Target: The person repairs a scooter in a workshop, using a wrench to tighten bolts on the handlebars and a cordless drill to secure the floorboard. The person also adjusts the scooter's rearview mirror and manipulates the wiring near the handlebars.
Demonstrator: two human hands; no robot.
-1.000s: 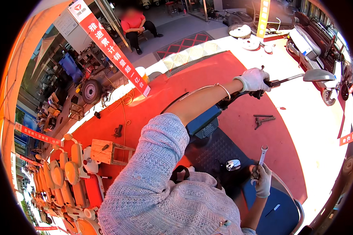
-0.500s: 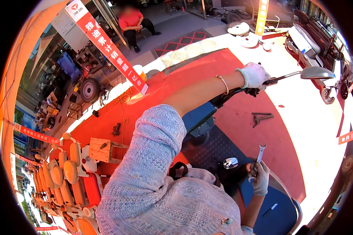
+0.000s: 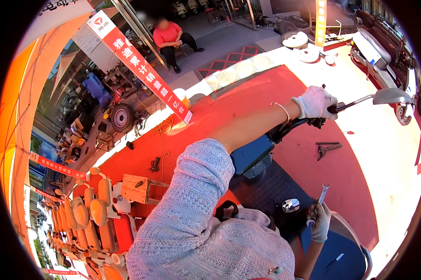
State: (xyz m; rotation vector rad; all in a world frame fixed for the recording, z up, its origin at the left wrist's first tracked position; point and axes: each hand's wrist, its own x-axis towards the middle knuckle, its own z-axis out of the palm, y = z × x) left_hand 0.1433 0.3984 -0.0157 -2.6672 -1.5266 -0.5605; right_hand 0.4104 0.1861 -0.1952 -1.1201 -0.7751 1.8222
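You're outside a scooter repair shop: red floor mat (image 3: 359, 186), loose black spare wheel (image 3: 122, 117), wooden tool crate (image 3: 138, 188), dark hand tools (image 3: 328, 149) lying about, parked scooters (image 3: 380, 51), stacked moulded body panels (image 3: 86, 214).

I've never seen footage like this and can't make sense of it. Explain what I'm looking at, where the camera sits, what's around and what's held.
This is one fisheye view from a camera worn on a person's head, looking down; edges bend. The person wears white gloves and works on a scooter standing on a red mat. The left hand grips the handlebar beside a mirror. The right hand holds a wrench near a second mirror. Loose tools lie on the mat. Another person sits in the background.
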